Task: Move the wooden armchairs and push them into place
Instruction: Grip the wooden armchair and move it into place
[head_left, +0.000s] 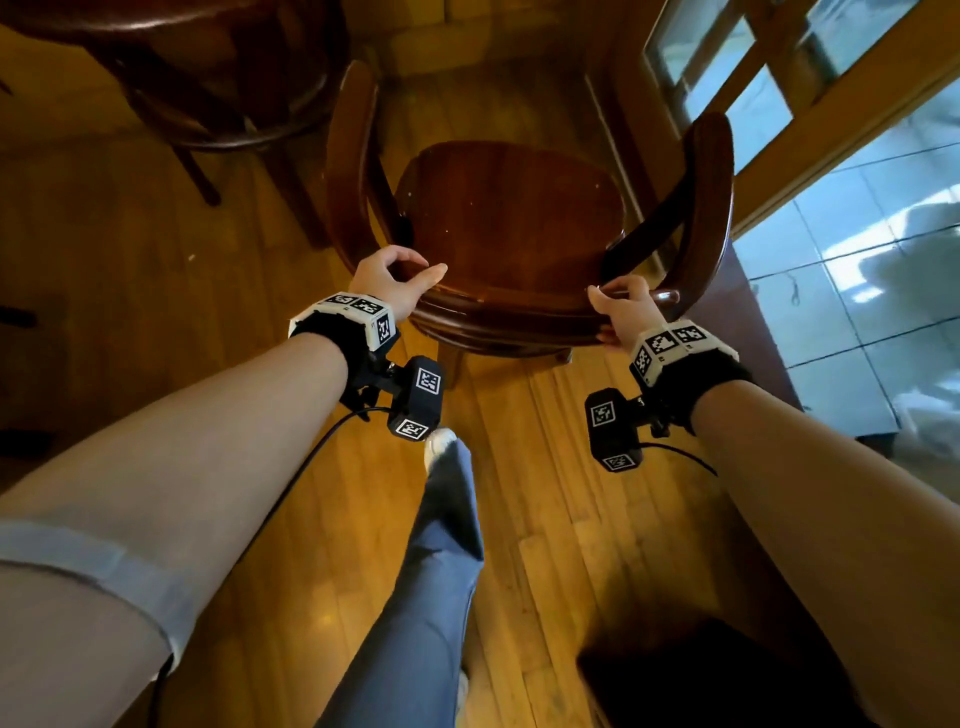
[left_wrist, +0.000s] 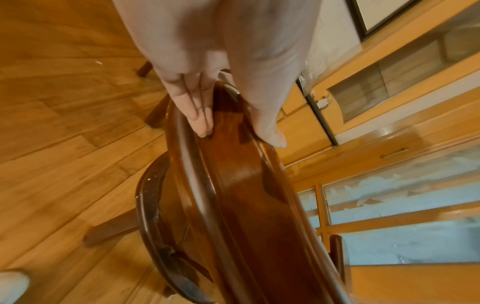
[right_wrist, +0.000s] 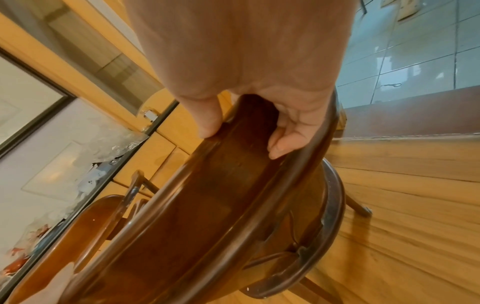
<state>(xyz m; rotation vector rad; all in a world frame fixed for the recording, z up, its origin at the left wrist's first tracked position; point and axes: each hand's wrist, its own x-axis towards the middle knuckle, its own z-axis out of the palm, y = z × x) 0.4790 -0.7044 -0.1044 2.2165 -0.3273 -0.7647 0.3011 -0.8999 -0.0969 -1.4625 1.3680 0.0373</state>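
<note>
A dark wooden armchair (head_left: 509, 218) stands on the wooden floor in front of me, its seat facing away and its curved arms reaching forward. My left hand (head_left: 395, 275) grips the left end of its curved back rail (left_wrist: 233, 185), fingers (left_wrist: 200, 115) on the outer side and thumb on the inner side. On the right end of the same rail (right_wrist: 221, 185), my right hand (head_left: 621, 306) holds on with the thumb (right_wrist: 210, 121) over one edge and the fingers curled round the other. The chair's legs (left_wrist: 111, 228) show below the seat.
A round dark table (head_left: 156, 31) with curved legs stands at the far left. A wood-framed glass door (head_left: 779, 78) and a pale tiled floor (head_left: 857, 312) lie to the right, beyond a dark threshold (head_left: 753, 322). My leg (head_left: 441, 545) steps forward behind the chair.
</note>
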